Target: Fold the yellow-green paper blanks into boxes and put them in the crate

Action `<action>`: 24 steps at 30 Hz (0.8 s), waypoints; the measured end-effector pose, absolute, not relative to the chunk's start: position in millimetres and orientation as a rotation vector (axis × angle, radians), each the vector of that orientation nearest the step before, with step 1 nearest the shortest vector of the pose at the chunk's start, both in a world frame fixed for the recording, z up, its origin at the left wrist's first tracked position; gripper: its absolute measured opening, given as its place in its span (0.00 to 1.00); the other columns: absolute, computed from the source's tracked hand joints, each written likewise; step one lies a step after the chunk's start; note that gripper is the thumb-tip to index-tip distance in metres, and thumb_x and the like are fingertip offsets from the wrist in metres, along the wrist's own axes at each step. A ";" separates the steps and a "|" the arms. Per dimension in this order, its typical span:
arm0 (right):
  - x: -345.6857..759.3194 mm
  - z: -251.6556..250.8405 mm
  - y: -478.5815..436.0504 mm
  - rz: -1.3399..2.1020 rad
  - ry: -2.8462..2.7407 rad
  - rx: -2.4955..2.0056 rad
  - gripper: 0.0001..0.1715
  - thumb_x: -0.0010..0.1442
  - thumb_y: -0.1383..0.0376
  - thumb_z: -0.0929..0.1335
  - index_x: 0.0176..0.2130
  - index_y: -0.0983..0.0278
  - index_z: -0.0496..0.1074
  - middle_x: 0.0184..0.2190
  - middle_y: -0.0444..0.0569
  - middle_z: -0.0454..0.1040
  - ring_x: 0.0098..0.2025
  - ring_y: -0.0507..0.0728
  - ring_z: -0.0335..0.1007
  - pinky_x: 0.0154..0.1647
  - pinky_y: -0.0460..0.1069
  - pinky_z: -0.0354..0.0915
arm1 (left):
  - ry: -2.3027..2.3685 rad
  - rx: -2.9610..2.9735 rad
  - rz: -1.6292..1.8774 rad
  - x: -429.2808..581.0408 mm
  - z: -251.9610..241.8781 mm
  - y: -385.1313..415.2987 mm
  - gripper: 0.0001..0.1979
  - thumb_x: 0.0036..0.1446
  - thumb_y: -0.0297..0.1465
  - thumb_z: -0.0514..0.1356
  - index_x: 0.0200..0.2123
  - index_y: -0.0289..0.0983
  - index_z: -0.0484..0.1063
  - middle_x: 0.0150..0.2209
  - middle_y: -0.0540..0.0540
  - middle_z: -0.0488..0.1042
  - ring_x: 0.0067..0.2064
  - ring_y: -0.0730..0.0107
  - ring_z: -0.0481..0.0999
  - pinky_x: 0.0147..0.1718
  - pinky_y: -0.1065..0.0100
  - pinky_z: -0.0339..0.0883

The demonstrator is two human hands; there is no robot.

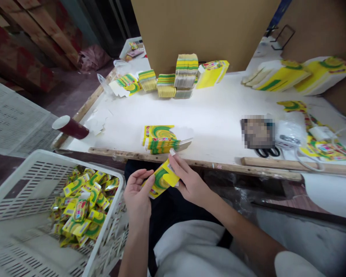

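A small yellow and green carton (pixel 161 179) is held over my lap, just below the table's front edge. My left hand (pixel 137 196) grips its lower left side with thumb and fingers. My right hand (pixel 188 181) pinches its upper right flap. On the white table (pixel 219 115) right in front lies a low stack of flat yellow-green cartons (pixel 160 139). A white slatted basket (pixel 46 165) at my left holds several folded cartons (pixel 80 206).
Taller stacks of flat cartons (pixel 186 75) stand at the back of the table against a cardboard wall. More yellow cartons (pixel 294 75) lie at the far right. A dark red cup (pixel 70 127) lies tipped at the table's left edge. Black scissors (pixel 266 152) and a white cable (pixel 320 134) sit at the right.
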State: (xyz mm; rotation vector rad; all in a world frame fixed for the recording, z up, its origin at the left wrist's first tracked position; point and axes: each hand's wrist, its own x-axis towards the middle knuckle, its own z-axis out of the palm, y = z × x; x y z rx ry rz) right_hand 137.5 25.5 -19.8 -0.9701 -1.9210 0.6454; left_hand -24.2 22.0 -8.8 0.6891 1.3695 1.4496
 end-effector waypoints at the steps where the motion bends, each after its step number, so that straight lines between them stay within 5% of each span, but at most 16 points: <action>1: 136.2 -19.1 25.1 0.644 -1.931 -0.972 0.42 0.59 0.76 0.59 0.66 0.60 0.37 0.67 0.50 0.42 0.67 0.59 0.42 0.64 0.55 0.51 | 1.362 0.679 1.461 -24.4 -8.2 22.4 0.18 0.38 0.28 0.70 0.34 0.36 0.70 0.32 0.48 0.78 0.33 0.74 0.76 0.34 0.74 0.69; 10: 154.2 -8.0 32.5 0.747 -2.085 -0.916 0.25 0.56 0.78 0.62 0.49 0.60 0.73 0.66 0.50 0.49 0.63 0.60 0.54 0.56 0.53 0.63 | 1.305 0.566 1.407 -31.0 -5.5 29.9 0.20 0.32 0.27 0.72 0.33 0.35 0.71 0.29 0.50 0.78 0.31 0.75 0.77 0.32 0.75 0.69; 15: 164.6 -3.4 36.1 0.816 -2.144 -0.964 0.22 0.54 0.78 0.64 0.43 0.60 0.77 0.64 0.53 0.53 0.60 0.62 0.60 0.55 0.54 0.64 | 1.300 0.542 1.386 -29.8 -7.0 31.4 0.20 0.31 0.27 0.72 0.32 0.36 0.71 0.29 0.51 0.77 0.30 0.76 0.76 0.31 0.75 0.68; 20: 153.7 -6.9 32.0 0.824 -2.065 -0.960 0.22 0.57 0.73 0.65 0.50 0.60 0.72 0.65 0.52 0.49 0.64 0.61 0.52 0.57 0.54 0.61 | 1.335 0.585 1.441 -32.1 -3.6 35.3 0.19 0.33 0.28 0.71 0.32 0.36 0.71 0.29 0.50 0.77 0.31 0.75 0.76 0.32 0.74 0.68; 24: 154.2 -8.5 31.6 0.824 -2.076 -0.970 0.23 0.57 0.76 0.62 0.47 0.60 0.74 0.65 0.52 0.50 0.63 0.60 0.55 0.56 0.53 0.63 | 1.337 0.598 1.462 -34.8 -3.0 36.4 0.19 0.32 0.27 0.72 0.32 0.36 0.71 0.28 0.51 0.77 0.31 0.76 0.75 0.32 0.76 0.68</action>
